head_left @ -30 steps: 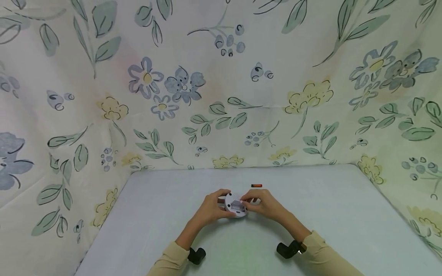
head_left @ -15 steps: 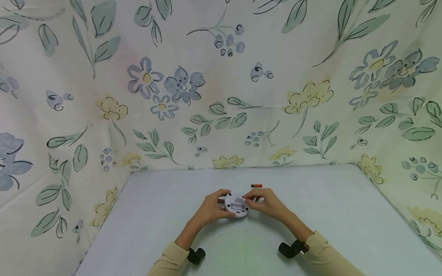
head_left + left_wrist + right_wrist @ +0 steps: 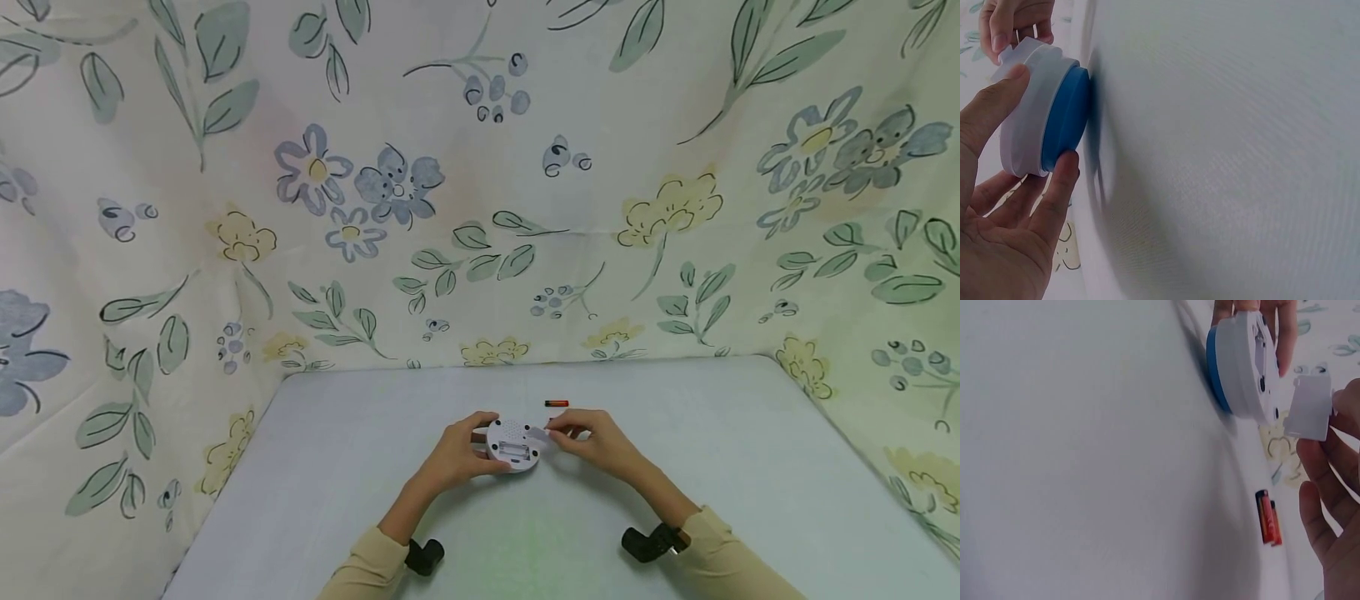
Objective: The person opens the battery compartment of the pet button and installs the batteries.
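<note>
My left hand (image 3: pixel 456 452) grips a round white device (image 3: pixel 512 431) by its edge, thumb on the near side. Its underside faces up, with small dark feet, a patch of tiny holes and an uncovered battery compartment (image 3: pixel 514 451). The blue face (image 3: pixel 1067 119) of the device points down toward the table in the left wrist view. My right hand (image 3: pixel 594 443) pinches a thin white battery cover (image 3: pixel 1310 406) between thumb and fingers, just right of the device and apart from it. Two red and black batteries (image 3: pixel 1264 515) lie side by side beyond the right hand.
A white-covered table (image 3: pixel 360 417) spreads beneath both hands. Floral fabric (image 3: pixel 480 183) hangs behind it and at the sides. Black wrist cameras (image 3: pixel 651 543) are strapped at both wrists.
My right hand has moved right with the battery cover, lifting it away from the device and baring the compartment. The left hand keeps the device in nearly the same place.
</note>
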### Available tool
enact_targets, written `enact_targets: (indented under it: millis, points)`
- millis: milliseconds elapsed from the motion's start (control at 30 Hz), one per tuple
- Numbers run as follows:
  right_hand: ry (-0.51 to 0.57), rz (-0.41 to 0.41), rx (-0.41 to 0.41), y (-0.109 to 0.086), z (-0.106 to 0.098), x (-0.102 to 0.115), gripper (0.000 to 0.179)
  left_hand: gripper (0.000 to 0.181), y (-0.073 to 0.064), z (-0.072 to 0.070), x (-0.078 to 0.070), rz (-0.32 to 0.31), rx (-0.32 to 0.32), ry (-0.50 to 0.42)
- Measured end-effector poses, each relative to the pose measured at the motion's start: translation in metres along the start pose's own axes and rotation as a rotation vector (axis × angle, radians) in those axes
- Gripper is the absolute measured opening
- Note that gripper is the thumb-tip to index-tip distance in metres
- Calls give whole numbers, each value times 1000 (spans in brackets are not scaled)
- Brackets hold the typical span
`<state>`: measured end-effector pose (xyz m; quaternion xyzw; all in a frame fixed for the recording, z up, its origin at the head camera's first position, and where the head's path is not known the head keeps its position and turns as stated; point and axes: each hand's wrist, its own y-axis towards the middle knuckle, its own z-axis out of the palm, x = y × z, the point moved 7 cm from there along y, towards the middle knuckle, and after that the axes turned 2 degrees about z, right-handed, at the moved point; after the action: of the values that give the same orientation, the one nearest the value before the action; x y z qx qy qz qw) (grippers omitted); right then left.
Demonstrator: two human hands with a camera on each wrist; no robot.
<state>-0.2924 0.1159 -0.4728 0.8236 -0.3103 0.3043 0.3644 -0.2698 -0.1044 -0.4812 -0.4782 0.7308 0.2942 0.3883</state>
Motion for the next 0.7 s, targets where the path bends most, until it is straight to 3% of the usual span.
enact_targets:
  millis: [400, 700]
  points:
    - [-56, 82, -27, -22, -33, -14, 20, 79, 0, -1, 1, 1, 4, -11]
    - [-96, 89, -29, -44, -50, -28, 18, 79, -1, -1, 1, 3, 3, 0]
